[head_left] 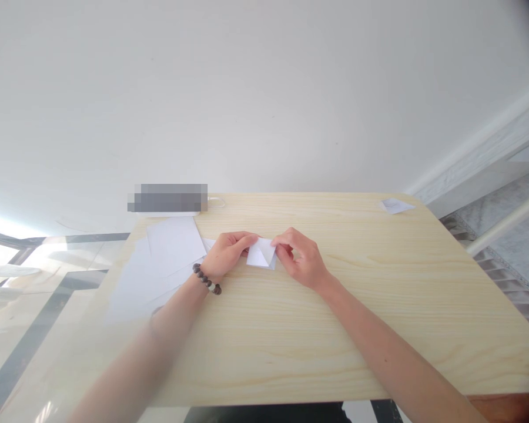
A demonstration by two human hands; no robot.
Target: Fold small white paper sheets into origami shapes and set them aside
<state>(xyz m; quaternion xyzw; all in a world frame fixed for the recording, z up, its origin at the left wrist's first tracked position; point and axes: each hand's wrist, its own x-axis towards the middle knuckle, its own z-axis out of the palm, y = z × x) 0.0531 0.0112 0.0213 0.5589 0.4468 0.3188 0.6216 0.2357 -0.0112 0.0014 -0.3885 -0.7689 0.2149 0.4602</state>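
A small piece of folded white paper (260, 254) is held just above the middle of the wooden table, with creases and layered flaps showing. My left hand (227, 251), with a dark bead bracelet (206, 279) at its wrist, grips the paper's upper left edge, thumb on top. At the upper right corner my right hand (300, 257) pinches the same paper between thumb and fingers. The undersides of both hands' grips are hidden.
Loose white sheets (176, 244) lie overlapping on the left of the table (335, 352). A blurred-out object (170, 198) stands at the back left beside a white cable (217, 202). Another folded paper piece (397, 205) rests at the back right. Behind rises a wall (264, 100).
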